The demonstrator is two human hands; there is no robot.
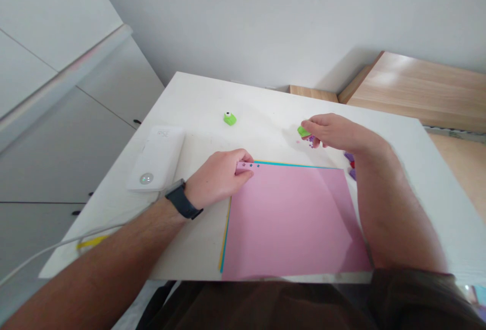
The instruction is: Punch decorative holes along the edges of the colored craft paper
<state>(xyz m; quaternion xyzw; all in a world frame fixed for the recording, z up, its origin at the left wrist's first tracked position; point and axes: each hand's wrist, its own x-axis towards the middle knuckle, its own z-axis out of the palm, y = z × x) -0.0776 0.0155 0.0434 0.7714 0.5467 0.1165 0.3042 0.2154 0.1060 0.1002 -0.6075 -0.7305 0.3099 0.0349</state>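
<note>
A pink sheet of paper (292, 218) lies on the table's front part, with blue and yellow sheets showing along its left and top edges. Small shaped holes run along its upper left corner. My left hand (224, 175) pinches that corner, thumb on top and fingers beneath. Off to the upper right, my right hand (330, 131) is closed on a small green paper punch (302, 131), raised over the table. Beneath it lie tiny purple paper cutouts (312, 140), partly hidden by the fingers. A second green punch (230, 118) with a white and black top stands further back.
A white box-shaped device (157, 155) with a lit display sits at the left, a cable running from it. Purple and red pieces (351, 164) lie partly behind my right forearm. A yellow strip (92, 242) is at the front left. Wooden furniture (417, 84) stands behind the table.
</note>
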